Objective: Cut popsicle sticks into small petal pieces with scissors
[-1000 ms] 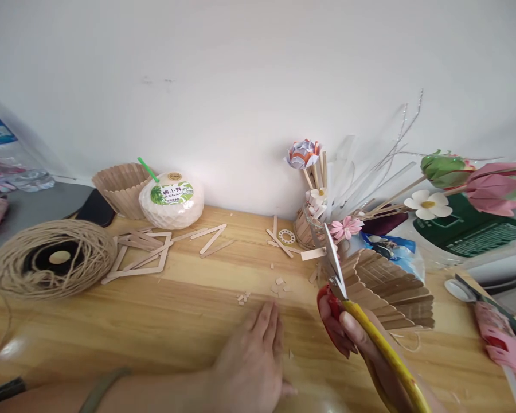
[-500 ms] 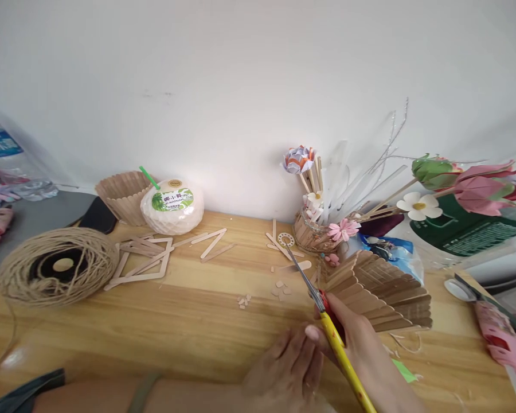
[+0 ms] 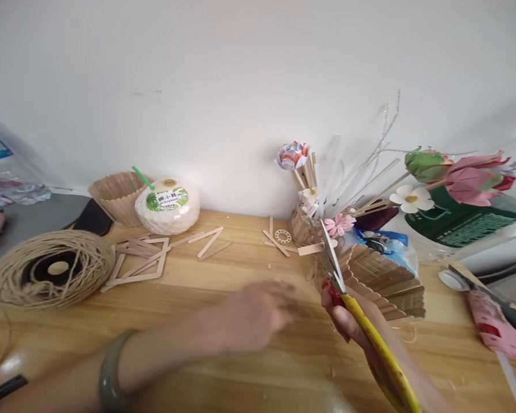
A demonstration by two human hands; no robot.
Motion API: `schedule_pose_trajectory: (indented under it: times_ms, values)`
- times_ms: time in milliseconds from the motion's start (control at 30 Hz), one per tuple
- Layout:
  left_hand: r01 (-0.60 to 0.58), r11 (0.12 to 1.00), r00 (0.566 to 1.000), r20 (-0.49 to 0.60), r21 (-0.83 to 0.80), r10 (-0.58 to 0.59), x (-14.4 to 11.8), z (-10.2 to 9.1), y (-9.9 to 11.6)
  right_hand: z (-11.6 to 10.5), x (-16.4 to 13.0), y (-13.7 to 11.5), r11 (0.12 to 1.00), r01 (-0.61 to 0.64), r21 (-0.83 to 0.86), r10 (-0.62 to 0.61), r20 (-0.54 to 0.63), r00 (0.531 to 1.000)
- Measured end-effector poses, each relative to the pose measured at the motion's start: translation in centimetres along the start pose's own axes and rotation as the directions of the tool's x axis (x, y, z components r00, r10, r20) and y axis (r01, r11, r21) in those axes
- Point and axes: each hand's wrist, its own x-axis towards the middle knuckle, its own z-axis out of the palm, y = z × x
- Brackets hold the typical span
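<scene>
My right hand (image 3: 355, 321) grips a pair of scissors (image 3: 333, 261) with yellow and red handles, blades pointing up and away and slightly parted. A pale craft stick (image 3: 311, 249) crosses by the blades; I cannot tell whether it lies between or behind them. My left hand (image 3: 258, 315), with a bangle (image 3: 112, 367) on its wrist, passes over the middle of the table, its fingers smeared by motion. To the right of the blades, a fan-shaped piece of joined craft sticks (image 3: 382, 281) rests on the table.
On the left are a twine roll (image 3: 54, 269), loose craft sticks (image 3: 137, 258), a stick basket (image 3: 118, 198) and a wrapped coconut (image 3: 167, 206). A small pot (image 3: 301, 228) with paper flowers stands behind the scissors. A pink glue gun (image 3: 494, 327) lies at right.
My left hand has moved up and away from my right hand, over where small wood bits lay. The scissors have risen and swung right, their blades now parted. The craft stick has shifted right.
</scene>
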Motion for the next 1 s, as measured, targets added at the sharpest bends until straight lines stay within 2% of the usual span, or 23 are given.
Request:
schedule_pose_trajectory:
  times_ms: [100, 133, 200, 300, 400, 533, 667, 867, 1000]
  values:
    - [0.206, 0.978, 0.972, -0.114, -0.01, -0.206, 0.8, -1.8, -3.1, 0.1, 0.1, 0.0, 1.0, 0.005, 0.019, -0.005, 0.004, 1.0]
    - [0.277, 0.96, 0.955, -0.097, -0.039, -0.28, 1.2, -2.2, -3.8, 0.0, 0.1, 0.0, 1.0, 0.006, 0.017, -0.006, 0.006, 1.0]
    - [0.316, 0.947, 0.947, -0.05, -0.054, -0.318, 2.4, -2.6, -4.8, -0.1, 0.0, 0.1, 1.0, 0.013, 0.014, -0.014, 0.009, 1.0]
    - [0.318, 0.947, 0.947, 0.069, -0.052, -0.314, 4.2, -2.6, -5.5, -0.3, -0.1, 0.3, 1.0, 0.029, 0.012, -0.029, 0.014, 0.999]
    - [0.342, 0.939, 0.927, 0.17, -0.015, -0.335, 5.7, -2.4, -5.6, -0.4, -0.1, 0.4, 0.999, 0.036, 0.014, -0.036, 0.015, 0.999]
    - [0.369, 0.928, 0.898, 0.241, 0.044, -0.369, 7.1, -2.5, -5.5, -0.3, 0.0, 0.3, 0.999, 0.028, 0.025, -0.028, 0.023, 0.999]
    - [0.353, 0.934, 0.883, 0.309, 0.062, -0.354, 7.8, -2.5, -5.9, -0.3, 0.0, 0.1, 0.999, 0.021, 0.027, -0.022, 0.019, 1.0]
    - [0.288, 0.956, 0.887, 0.362, 0.056, -0.288, 8.2, -2.0, -6.9, -0.2, -0.1, -0.3, 0.999, 0.016, 0.045, -0.017, 0.005, 1.0]
    - [0.291, 0.954, 0.898, 0.322, 0.077, -0.3, 8.7, -1.8, -6.7, 0.0, -0.1, -0.6, 0.998, 0.01, 0.061, -0.011, 0.006, 1.0]
